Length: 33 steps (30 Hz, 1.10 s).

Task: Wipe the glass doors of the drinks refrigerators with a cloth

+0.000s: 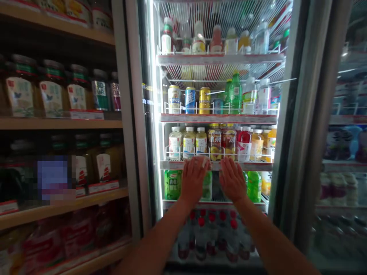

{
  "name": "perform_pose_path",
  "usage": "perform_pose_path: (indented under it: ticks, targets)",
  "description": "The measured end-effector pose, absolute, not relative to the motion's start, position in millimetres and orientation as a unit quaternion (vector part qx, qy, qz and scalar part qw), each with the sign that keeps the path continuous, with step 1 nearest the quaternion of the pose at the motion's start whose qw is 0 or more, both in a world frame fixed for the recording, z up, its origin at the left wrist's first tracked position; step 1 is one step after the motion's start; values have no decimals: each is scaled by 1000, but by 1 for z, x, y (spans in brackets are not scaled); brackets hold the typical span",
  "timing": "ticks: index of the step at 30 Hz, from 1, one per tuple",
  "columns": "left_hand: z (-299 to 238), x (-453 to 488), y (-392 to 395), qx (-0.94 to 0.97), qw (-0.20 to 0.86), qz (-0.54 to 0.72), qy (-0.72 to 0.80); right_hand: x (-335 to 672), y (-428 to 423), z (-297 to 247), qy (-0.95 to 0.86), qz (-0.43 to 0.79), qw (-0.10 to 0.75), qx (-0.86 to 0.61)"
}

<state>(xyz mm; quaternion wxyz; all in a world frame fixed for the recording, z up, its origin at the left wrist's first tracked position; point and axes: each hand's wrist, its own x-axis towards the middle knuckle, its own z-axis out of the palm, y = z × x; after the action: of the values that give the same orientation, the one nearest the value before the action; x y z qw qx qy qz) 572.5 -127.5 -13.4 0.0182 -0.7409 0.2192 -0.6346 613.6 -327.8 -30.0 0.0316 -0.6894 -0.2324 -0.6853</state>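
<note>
Both my arms stretch forward at the front of a lit drinks fridge. My left hand [195, 177] is in front of the shelf edge with its fingers stretched out and the palm turned away from me. A pale patch shows at its fingertips, too unclear to name. Just right of that hand, a green drink bottle [207, 187] is partly hidden. My right hand [231, 177] is level with the left, fingers extended and slightly apart, with nothing visible in it. Behind the fingertips runs the shelf edge [258, 166]; whether either hand touches it I cannot tell.
Juice bottles [189, 143] line the shelf above the hands, with cans [190, 100] higher up. Red-capped bottles [212, 233] stand below. To the left are wooden shelves [57, 123] of bottled drinks; a metal door frame [312, 114] rises on the right.
</note>
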Motion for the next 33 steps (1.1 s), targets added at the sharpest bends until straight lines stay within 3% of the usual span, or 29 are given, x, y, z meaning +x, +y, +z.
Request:
perform_pose_path:
  ticks: [3, 10, 15, 22, 28, 33]
  targets:
    - [-17, 569, -127, -743, 84, -599, 287, 612, -328, -30, -235, -680, 31, -694]
    - [11, 568, -124, -742, 6, -646, 177, 611, -327, -32, -218, -682, 16, -697]
    - [-10, 568, -117, -733, 89, -609, 288, 611, -327, -33, -215, -680, 11, -701]
    - [8, 565, -109, -740, -17, -655, 153, 613, -326, -35, -212, -689, 2, -693]
    - [-17, 566, -104, -730, 112, -591, 324, 613, -325, -35, -206, -689, 0, -695]
    - [18, 565, -101, -736, 2, -650, 190, 613, -325, -35, -208, -688, 3, -695]
